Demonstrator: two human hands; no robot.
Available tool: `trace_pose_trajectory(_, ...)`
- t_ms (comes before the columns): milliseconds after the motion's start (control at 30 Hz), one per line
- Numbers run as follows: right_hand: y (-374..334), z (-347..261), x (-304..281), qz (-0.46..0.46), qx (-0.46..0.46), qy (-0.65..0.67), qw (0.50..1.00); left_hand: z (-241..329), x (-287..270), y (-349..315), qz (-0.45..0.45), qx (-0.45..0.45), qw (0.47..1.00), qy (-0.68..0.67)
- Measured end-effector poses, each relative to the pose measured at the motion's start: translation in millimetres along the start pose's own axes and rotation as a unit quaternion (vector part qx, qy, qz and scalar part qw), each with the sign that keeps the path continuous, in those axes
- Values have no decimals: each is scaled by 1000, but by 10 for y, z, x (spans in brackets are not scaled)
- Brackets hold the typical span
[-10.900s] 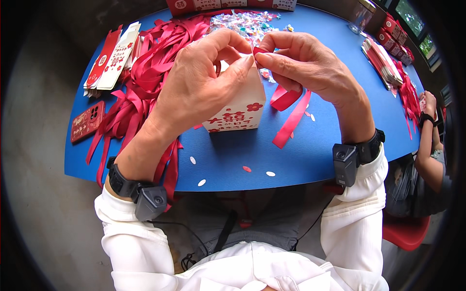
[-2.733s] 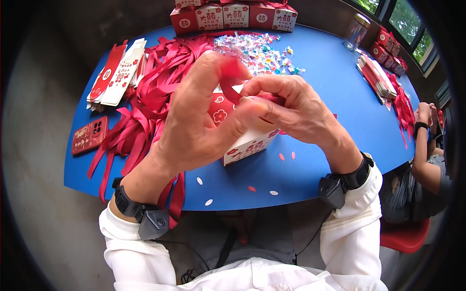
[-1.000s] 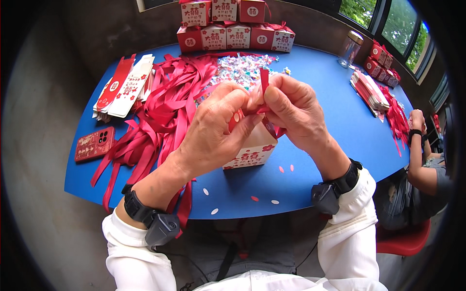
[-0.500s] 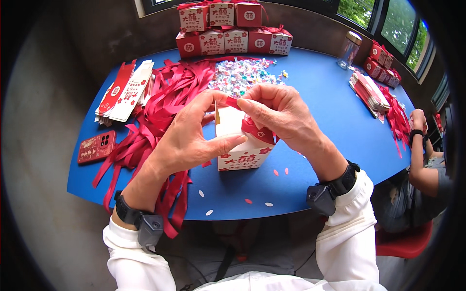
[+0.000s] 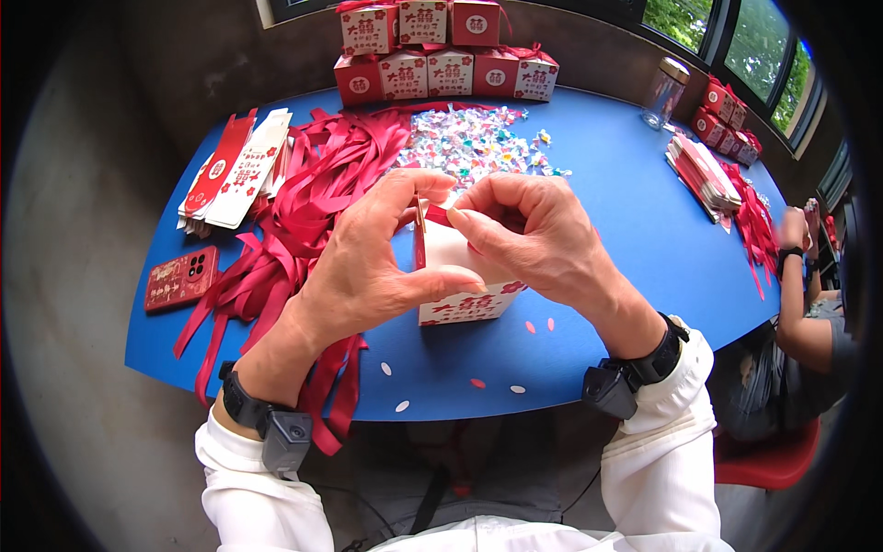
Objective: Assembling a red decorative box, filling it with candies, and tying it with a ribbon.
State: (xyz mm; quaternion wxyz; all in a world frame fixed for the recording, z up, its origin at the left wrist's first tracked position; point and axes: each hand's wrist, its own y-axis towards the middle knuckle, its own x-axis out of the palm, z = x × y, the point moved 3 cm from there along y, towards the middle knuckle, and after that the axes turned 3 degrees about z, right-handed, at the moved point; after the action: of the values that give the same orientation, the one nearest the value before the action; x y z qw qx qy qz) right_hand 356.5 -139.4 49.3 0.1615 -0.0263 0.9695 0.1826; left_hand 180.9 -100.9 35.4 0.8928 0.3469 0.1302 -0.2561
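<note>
A small white and red gift box [image 5: 467, 309] stands near the front of the blue table, its top flaps partly raised. My left hand [image 5: 363, 253] curves around the box's left side, with the thumb across its front upper edge and the fingers at the back flap. On the other side, my right hand [image 5: 543, 235] has thumb and forefinger pinched at a red flap on top. The right fingers partly hide the box's top and right side. What lies inside the box is hidden.
Red ribbons [image 5: 317, 184] and flat box blanks [image 5: 241, 175] lie left, beside a red phone [image 5: 182, 279]. Wrapped candies [image 5: 469, 138] pile up behind the box. Finished boxes [image 5: 451, 75] are stacked at the back. A jar [image 5: 664, 94] and another person's arm [image 5: 793, 285] are right.
My right fingers have pushed the red flap down and inward over the box's top. The left thumb has slid slightly right along the front edge. Some candies have spread rightward on the pile.
</note>
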Motion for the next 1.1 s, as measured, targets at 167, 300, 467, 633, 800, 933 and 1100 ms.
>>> trace_pose_trajectory(167,13,-2,55,4,9,-17,1000,-23,-24,-18,1,14,1000,11)
trace_pose_trajectory(300,-10,-7,33,-6,17,-10,1000,21,-12,7,-24,10,998,55)
trace_pose_trajectory(467,-12,0,96,5,-8,16,1000,25,-37,-12,-16,9,998,61)
trace_pose_trajectory(633,-2,4,143,7,-42,13,999,11,-31,-8,-13,16,997,74)
trace_pose_trajectory(800,2,-18,154,-8,-32,27,999,7,-24,-16,-2,43,993,108)
trace_pose_trajectory(933,-3,-22,154,-12,-35,63,997,44,-26,-8,-4,37,993,109)
trace_pose_trajectory(1100,-7,-26,147,-29,-2,66,997,42,-6,-13,5,60,991,121)
